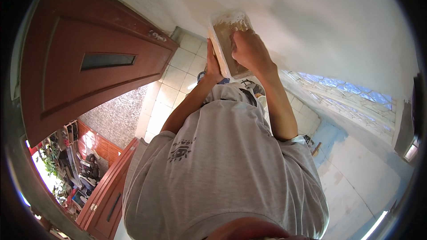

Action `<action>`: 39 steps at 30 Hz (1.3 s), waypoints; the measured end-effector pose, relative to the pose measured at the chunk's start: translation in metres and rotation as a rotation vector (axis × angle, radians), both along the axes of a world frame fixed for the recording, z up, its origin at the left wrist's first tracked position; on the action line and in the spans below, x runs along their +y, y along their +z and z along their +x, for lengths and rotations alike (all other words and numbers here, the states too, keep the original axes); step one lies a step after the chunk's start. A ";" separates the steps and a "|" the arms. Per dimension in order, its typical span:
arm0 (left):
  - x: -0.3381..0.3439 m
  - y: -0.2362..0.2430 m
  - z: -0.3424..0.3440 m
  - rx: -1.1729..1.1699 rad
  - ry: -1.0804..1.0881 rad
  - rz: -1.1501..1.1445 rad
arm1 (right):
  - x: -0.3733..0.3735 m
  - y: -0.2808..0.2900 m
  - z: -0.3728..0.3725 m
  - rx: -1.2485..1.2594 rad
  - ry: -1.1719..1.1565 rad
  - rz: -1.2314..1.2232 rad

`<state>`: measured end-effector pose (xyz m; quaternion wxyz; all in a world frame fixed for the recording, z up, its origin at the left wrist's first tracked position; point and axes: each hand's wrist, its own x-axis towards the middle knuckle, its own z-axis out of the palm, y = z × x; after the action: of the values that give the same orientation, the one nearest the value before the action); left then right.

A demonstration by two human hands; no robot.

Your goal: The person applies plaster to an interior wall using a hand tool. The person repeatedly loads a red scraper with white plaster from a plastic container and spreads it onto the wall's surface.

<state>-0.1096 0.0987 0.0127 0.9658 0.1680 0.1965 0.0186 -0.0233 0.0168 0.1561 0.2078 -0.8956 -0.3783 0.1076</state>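
Note:
My left hand (213, 66) grips a rectangular plastic tub (216, 44) by its left side, fingers stretched along the outer wall. The tub is tilted so that its inside shows, tan within and smeared with white paste (235, 16) at its far end. Over the tub's right side, my right hand (249, 50) is closed in a fist. Whatever that fist holds is hidden behind the fingers. Both forearms reach up from my grey shirt, and the tub is held in front of it, close to the pale wall.
A whitish wall (320, 26) with damp-looking patches rises ahead. On the left stands a brown panelled door (111, 26), with a second brown door (104, 209) below it. Pale floor tiles (180, 60) lie beneath. A latticed window (342, 91) is at the right.

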 end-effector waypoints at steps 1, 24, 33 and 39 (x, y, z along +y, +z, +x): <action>-0.001 -0.001 0.000 -0.056 0.027 -0.034 | 0.003 0.000 0.001 0.016 0.021 -0.008; 0.041 0.010 -0.007 -0.135 0.132 0.009 | -0.024 0.033 -0.006 0.097 -0.272 0.576; 0.056 0.029 -0.007 -0.236 0.076 0.030 | -0.027 0.029 -0.006 0.294 -0.474 0.950; 0.050 0.059 0.001 -0.105 0.187 0.188 | -0.012 0.041 -0.007 -0.192 -0.172 0.579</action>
<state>-0.1084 0.1482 0.0718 0.9488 0.2374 0.1580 0.1357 -0.0301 0.0045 0.1974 0.4261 -0.8339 -0.3338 -0.1076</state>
